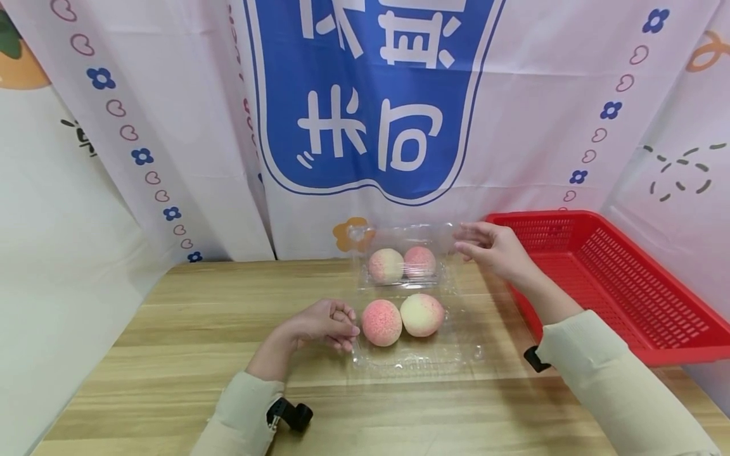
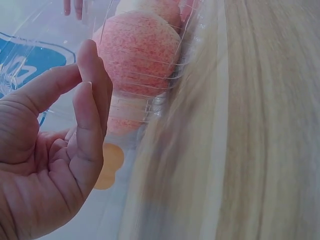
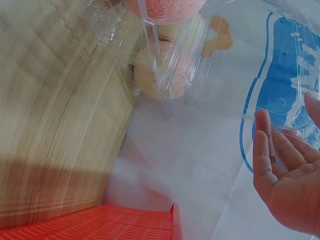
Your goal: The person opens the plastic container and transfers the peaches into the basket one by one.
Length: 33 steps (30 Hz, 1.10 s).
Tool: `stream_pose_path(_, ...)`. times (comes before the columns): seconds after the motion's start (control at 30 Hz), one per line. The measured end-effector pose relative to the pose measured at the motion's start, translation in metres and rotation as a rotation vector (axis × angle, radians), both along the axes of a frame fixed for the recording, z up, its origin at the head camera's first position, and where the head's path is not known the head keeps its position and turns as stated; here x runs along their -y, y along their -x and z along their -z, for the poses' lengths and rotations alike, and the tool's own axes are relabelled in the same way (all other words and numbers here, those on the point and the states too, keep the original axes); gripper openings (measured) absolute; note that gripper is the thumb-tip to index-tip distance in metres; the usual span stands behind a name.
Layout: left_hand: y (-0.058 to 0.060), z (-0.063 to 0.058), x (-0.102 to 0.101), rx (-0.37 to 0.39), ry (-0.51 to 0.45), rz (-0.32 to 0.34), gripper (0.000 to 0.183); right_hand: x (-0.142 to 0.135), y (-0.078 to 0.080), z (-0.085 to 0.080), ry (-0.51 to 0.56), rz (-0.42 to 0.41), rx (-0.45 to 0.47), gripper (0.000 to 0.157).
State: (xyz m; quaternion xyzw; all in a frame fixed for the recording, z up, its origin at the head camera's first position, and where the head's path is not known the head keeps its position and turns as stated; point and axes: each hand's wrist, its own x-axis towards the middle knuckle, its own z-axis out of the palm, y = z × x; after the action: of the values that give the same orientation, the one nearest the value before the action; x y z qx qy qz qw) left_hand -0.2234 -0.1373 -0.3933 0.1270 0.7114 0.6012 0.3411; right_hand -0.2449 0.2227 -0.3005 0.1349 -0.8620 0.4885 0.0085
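A clear plastic clamshell box (image 1: 419, 364) stands on the table with its lid (image 1: 399, 234) raised at the back. Two round, peach-coloured balls in front, a pink ball (image 1: 381, 323) and a cream-and-pink ball (image 1: 422, 315), sit side by side. Behind them, a second cream-and-pink ball (image 1: 386, 266) and a second pink ball (image 1: 419, 263) show through the plastic. My left hand (image 1: 327, 324) is at the box's left edge, thumb and forefinger pinched together there. At the lid's right edge is my right hand (image 1: 493, 250); its fairly straight fingers (image 3: 263, 150) touch the plastic, thumb apart.
A red plastic basket (image 1: 604, 272) stands right of the box, beside my right forearm. The wooden table (image 1: 228, 297) ends at a hanging cloth (image 1: 319, 209) with a blue panel and white characters. Black straps circle both wrists.
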Motion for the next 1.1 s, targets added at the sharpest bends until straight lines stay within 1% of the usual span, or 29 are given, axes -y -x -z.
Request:
stream_pose_path(0.1,0.001,0.0,0.0,-0.001,-0.003,-0.001,0.025,-0.001,0.002,0.002,0.004,-0.004,0.005,0.054)
stream_pose_path(0.23,0.001,0.002,0.0,0.002,-0.005,-0.006,0.025,-0.001,0.003,0.003,-0.023,0.007,0.037,0.056)
stream_pose_path(0.4,0.001,0.001,0.0,0.006,-0.002,-0.007,0.024,-0.003,0.002,0.004,-0.056,0.017,0.076,0.057)
stream_pose_path(0.5,0.002,0.0,0.0,0.01,0.003,-0.001,0.022,-0.006,-0.002,0.003,-0.072,0.03,0.079,0.059)
stream_pose_path(0.57,0.002,0.0,0.0,0.015,0.004,0.004,0.022,-0.009,-0.005,0.002,-0.085,0.042,0.068,0.059)
stream_pose_path(0.7,0.003,-0.002,0.0,0.02,0.009,0.008,0.025,-0.014,-0.017,-0.004,-0.103,0.048,0.017,0.06)
stream_pose_path(0.77,0.003,-0.003,0.0,0.019,0.012,0.007,0.029,-0.016,-0.024,-0.009,-0.115,0.065,0.002,0.062)
stream_pose_path(0.9,0.005,-0.003,0.001,0.021,0.021,0.01,0.038,-0.02,-0.039,-0.017,-0.139,0.125,-0.007,0.066)
stream_pose_path(1.0,0.006,-0.002,0.001,0.016,0.033,0.004,0.037,-0.021,-0.048,-0.02,-0.142,0.159,-0.016,0.066)
stream_pose_path(1.1,0.005,-0.001,0.0,0.004,0.048,-0.009,0.032,-0.021,-0.054,-0.018,-0.119,0.154,-0.044,0.063)
